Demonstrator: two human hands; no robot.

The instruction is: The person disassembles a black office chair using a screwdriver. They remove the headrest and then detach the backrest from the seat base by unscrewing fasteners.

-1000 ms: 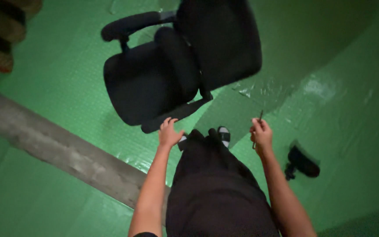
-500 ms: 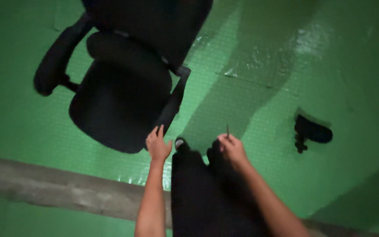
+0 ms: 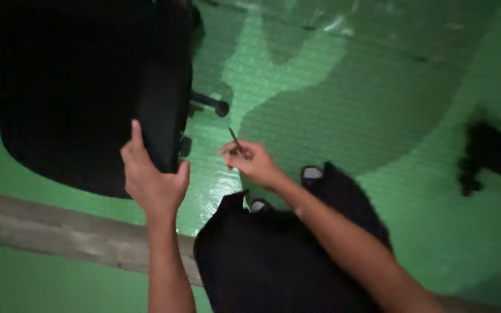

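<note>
1. I see the black office chair [image 3: 82,87] filling the far left of the view, its dark padded back or seat facing up at me; I cannot tell which part it is.
2. My left hand [image 3: 153,177] grips the chair's near right edge, fingers wrapped over the rim and thumb spread out along the dark surface, so the hand is closed on the chair.
3. A black rod with a round knob [image 3: 210,104] sticks out to the right of the chair, just past its edge, over the floor.
4. My right hand [image 3: 250,161] sits just right of the left one, apart from the chair, with fingertips pressed together around a thin dark stick [image 3: 236,141] that points up and away to the far left.
5. Below the hands I see my dark trousers [image 3: 279,255] and the pale toes of my shoes [image 3: 311,173] on the floor.
6. The floor [image 3: 343,104] is glossy green with a fine raised texture, and a broad shadow falls across it on the right.
7. A grey concrete strip [image 3: 59,232] runs across the near left, under my left forearm.
8. A small black object [image 3: 494,153] lies well apart on the far right; it is too blurred for me to identify.
</note>
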